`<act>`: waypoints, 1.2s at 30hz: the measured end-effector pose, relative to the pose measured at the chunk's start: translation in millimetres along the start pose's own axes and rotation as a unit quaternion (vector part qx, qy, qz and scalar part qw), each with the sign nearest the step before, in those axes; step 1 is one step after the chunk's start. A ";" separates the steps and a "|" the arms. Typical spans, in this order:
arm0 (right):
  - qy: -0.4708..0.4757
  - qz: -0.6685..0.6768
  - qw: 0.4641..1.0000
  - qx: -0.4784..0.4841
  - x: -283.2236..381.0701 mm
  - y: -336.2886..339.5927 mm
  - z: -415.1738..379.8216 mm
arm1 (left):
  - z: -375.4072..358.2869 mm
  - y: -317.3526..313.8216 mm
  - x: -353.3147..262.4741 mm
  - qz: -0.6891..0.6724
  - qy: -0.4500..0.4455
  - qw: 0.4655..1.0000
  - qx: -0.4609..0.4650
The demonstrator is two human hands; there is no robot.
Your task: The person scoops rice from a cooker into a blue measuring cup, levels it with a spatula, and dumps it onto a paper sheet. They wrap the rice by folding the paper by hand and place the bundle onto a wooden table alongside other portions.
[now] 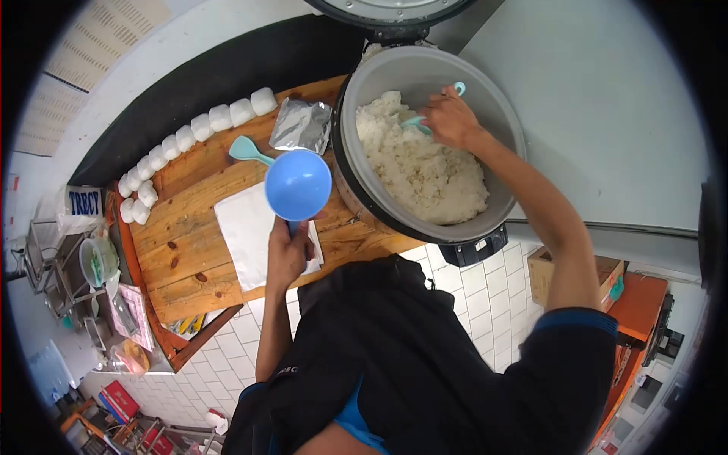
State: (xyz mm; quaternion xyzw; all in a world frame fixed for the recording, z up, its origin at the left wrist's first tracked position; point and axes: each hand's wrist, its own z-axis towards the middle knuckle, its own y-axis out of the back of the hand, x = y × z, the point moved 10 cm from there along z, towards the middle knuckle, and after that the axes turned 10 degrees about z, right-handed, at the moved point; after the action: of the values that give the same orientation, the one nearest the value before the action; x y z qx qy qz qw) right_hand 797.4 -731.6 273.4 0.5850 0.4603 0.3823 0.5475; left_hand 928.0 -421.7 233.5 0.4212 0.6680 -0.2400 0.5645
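My left hand [287,254] is closed round the handle of a blue ladle-like scoop [298,184], its bowl facing up with nothing in it. Beneath it lie sheets of white paper [241,235] on the wooden table. My right hand [453,119] grips a light-green rice paddle [416,123] inside a large rice cooker [504,114]. Cooked white rice [417,171] fills much of the pot, and the paddle's blade is at its surface, partly hidden by my fingers. A second light-green paddle [246,149] rests on the table beyond the scoop.
Wrapped white rolls [220,117] line the table's back edge. Silver foil sheets [302,125] lie beside the cooker, whose lid [394,9] stands raised. At left are a metal rack [45,265] and a plastic container [98,262]. A cardboard box [541,274] sits at lower right.
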 end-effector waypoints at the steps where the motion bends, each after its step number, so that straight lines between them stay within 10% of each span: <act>1: -0.009 0.043 0.997 0.058 7.9 0.2 -13.5 | -0.8 5.8 2.9 0.021 0.030 0.999 0.014; 4: -0.012 0.112 0.990 0.080 29.8 -7.2 -46.9 | 7.2 16.9 -39.4 0.136 -0.052 0.989 -0.007; 8: -0.011 0.162 0.985 0.058 39.2 15.1 -67.8 | 13.0 -27.5 -175.0 0.454 -0.363 0.811 -0.069; 18: -0.252 0.134 0.923 0.257 4.0 22.6 -106.5 | 83.7 -213.6 -139.2 0.821 -0.223 0.468 0.236; 21: -0.354 0.450 0.801 0.174 -0.4 -46.0 -103.5 | 107.4 -224.3 -109.5 0.765 -0.185 0.557 0.266; 28: -0.321 0.600 0.729 0.073 29.8 -27.8 -69.6 | 113.2 -214.9 -97.7 0.696 -0.151 0.617 0.335; 30: -0.227 0.318 0.920 0.001 46.8 27.2 -63.4 | 109.8 -221.1 -94.8 0.667 -0.182 0.614 0.381; 32: -0.152 0.253 0.950 -0.101 58.3 19.3 -70.6 | 120.2 -198.1 -89.9 0.323 0.084 0.884 0.328; 34: -0.076 0.177 0.959 -0.207 68.1 43.4 -86.2 | 123.6 -193.8 -84.2 0.245 0.114 0.905 0.329; 36: -0.187 0.120 0.970 -0.100 50.1 52.2 -98.9 | 122.7 -192.1 -79.3 0.165 0.144 0.919 0.329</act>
State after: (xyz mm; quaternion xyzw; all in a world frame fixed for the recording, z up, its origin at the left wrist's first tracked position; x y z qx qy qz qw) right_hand 723.7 -653.9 333.0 0.6390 0.2357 0.3731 0.6300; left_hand 836.1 -644.4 249.2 0.7170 0.5467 -0.2867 0.3237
